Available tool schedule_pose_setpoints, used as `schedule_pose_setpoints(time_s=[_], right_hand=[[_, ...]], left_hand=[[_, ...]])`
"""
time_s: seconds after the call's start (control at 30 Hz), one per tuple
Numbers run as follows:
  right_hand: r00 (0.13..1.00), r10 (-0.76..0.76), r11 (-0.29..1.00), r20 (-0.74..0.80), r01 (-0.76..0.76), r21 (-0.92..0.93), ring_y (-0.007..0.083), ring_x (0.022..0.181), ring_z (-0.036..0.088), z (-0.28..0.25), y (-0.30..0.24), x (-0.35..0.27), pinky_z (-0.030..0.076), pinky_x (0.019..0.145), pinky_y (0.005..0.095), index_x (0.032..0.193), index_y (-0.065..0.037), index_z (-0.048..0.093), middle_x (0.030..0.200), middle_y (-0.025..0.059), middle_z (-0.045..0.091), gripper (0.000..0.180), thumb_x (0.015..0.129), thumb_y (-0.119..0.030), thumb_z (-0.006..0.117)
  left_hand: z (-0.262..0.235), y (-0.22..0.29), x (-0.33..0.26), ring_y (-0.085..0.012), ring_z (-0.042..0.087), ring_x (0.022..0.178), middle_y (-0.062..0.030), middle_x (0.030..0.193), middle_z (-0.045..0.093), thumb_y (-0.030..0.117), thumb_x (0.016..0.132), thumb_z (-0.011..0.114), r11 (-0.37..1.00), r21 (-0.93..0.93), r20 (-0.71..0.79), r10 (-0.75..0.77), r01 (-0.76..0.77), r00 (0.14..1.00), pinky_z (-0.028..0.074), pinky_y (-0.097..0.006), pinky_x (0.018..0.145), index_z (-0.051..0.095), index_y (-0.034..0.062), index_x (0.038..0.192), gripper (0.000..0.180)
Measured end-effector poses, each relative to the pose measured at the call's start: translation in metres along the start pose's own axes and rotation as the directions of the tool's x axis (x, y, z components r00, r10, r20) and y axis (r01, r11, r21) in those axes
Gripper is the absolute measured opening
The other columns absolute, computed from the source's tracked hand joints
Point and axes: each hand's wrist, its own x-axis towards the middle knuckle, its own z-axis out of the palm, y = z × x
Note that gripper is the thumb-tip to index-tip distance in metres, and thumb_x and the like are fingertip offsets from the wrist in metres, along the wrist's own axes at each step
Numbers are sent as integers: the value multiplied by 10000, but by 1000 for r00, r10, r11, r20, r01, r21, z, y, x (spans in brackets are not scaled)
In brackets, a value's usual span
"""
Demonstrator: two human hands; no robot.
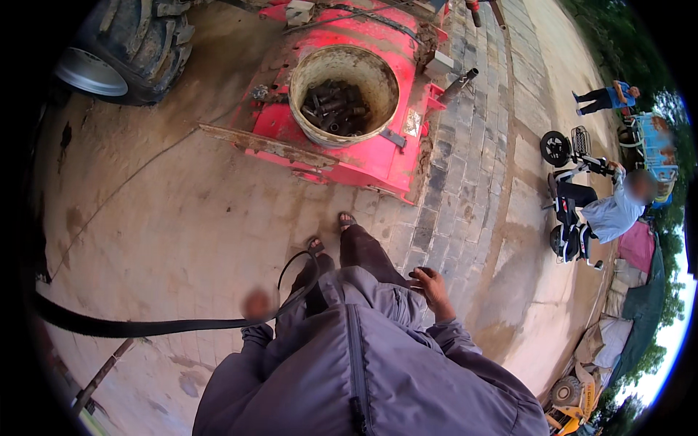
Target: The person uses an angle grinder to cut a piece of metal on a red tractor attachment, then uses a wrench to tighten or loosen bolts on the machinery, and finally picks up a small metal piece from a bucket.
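My left hand (257,304) hangs by my left hip, smeared, and its fingers cannot be made out. A black ribbed band (145,326) crosses beside it and loops up over my left leg. My right hand (432,288) is beside my right thigh with its fingers curled in; a small dark thing shows at the fingertips, too small to name. Ahead of me, out of reach of both hands, a dirty pale bucket (299,75) stands on a red machine (378,163). Dark metal tube-like parts (336,107) lie in the bucket.
A muddy tractor tyre (149,47) stands far left. A rusty bar (265,147) runs along the machine's near edge. Grey paving (458,174) lies to the right. Beyond it a person (611,214) sits on an electric bike (567,211), and another person (611,96) stands near a blue vehicle (654,142).
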Motion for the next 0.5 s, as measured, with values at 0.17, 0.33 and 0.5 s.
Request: schedule_pose_setpoints(time_s=[0.17,0.33,0.5], right_hand=[[997,-75,991,-10,73,-108,229,856,678,3,-47,11,552,727,337,1207,56,537,1058,163,662,463,907,-276,654],[946,-324,913,5,315,-259,232,820,691,26,-138,52,543,674,319,1096,61,604,948,139,679,363,865,-204,696],[683,-684,587,256,723,-364,109,794,613,101,-286,71,494,697,252,1008,44,617,882,73,673,195,880,-92,676]], left_hand=[[13,-16,-20,-157,563,574,-22,726,551,454,885,648,990,77,7,116,-117,993,390,-254,444,548,86,904,382],[38,42,-21,-134,441,509,0,658,456,302,943,553,852,-433,42,-307,295,951,311,-252,415,532,102,891,207],[60,68,-26,-131,490,522,-15,694,524,250,931,565,890,-386,-97,-301,243,949,359,-244,421,549,72,930,178]])
